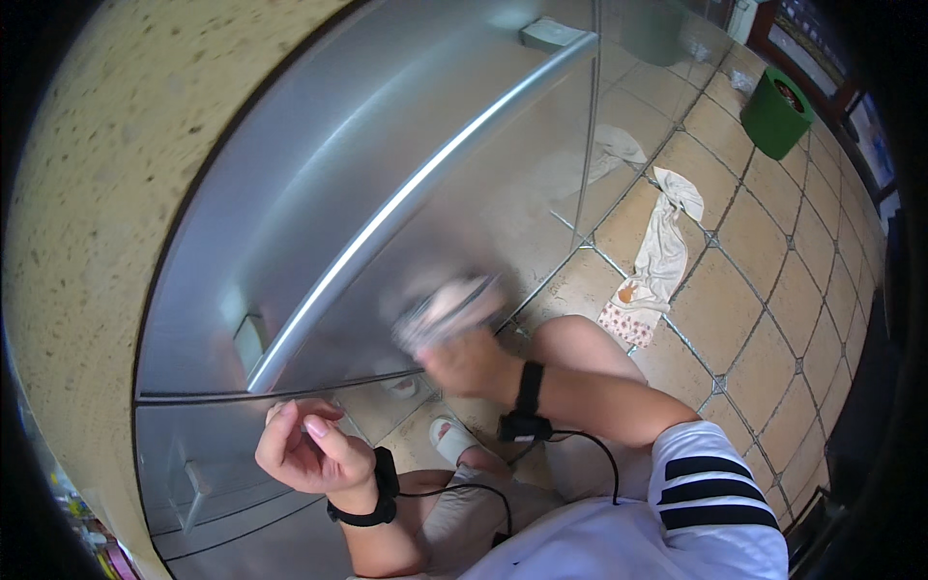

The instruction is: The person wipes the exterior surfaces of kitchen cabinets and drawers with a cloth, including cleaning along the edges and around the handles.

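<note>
My right hand (471,362) holds a bunched striped cloth (449,308) against the lower part of a stainless-steel appliance door (507,196); hand and cloth are blurred. A long curved metal handle (428,174) crosses the door. My left hand (312,446) is near the handle's lower end, its fingers loosely curled, with nothing visible in them. Whether it touches the door's edge I cannot tell. Black bands with cabled devices circle both wrists.
A crumpled white towel (660,254) lies on the tiled floor (754,304). Further back stands a green bin (776,116). A speckled stone-like surface (94,181) curves along the left. A steel drawer front (232,464) adjoins the door. My foot wears a white slipper (451,439).
</note>
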The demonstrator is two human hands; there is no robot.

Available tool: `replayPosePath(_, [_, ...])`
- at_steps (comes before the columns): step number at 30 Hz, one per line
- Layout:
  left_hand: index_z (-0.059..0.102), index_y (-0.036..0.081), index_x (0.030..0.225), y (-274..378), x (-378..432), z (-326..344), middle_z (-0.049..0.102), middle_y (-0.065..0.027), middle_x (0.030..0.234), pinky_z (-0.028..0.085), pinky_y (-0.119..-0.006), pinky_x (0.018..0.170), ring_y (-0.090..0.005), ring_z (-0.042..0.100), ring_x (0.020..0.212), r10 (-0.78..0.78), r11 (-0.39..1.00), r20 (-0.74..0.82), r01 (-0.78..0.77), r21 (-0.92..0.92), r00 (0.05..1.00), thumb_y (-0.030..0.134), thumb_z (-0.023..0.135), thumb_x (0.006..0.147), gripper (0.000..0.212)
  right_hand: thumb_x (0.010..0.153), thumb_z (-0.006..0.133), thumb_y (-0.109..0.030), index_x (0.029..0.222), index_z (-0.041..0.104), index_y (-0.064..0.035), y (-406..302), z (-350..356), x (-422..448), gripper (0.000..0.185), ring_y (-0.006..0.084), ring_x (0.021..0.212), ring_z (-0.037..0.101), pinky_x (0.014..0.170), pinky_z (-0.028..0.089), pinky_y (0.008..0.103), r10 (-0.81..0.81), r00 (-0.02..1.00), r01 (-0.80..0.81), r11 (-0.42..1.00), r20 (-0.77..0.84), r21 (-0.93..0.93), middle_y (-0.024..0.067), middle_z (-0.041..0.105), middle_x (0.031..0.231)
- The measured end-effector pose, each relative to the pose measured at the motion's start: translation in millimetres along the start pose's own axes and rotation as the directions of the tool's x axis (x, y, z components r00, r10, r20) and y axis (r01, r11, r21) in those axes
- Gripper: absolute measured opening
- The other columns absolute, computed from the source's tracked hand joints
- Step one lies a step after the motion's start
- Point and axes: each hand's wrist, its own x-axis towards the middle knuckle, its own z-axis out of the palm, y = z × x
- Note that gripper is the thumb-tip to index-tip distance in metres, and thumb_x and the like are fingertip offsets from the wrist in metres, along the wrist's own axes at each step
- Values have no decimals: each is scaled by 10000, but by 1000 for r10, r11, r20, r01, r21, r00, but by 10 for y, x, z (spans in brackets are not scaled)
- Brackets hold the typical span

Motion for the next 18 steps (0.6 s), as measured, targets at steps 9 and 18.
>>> replayPosePath(9, [449, 5, 1115, -159, -50, -16, 538, -104, 631, 374, -280, 603, -172, 467, 552, 110, 993, -6, -110, 35, 994, 23, 452, 904, 212, 881, 517, -234, 1213, 633, -141, -83, 118, -274, 364, 283, 1255, 510, 1117, 315, 539, -88, 959, 51, 989, 270, 140, 82, 596, 1291])
replayPosePath(18, [515, 2, 1079, -179, 6, -131, 542, -84, 630, 357, -263, 523, -155, 469, 528, 103, 991, 101, -111, 76, 989, 30, 409, 904, 208, 946, 486, -150, 1323, 391, 111, 144, 44, -184, 468, 446, 1281, 441, 1067, 327, 589, 580, 814, -570, 808, -33, 149, 372, 429, 1339])
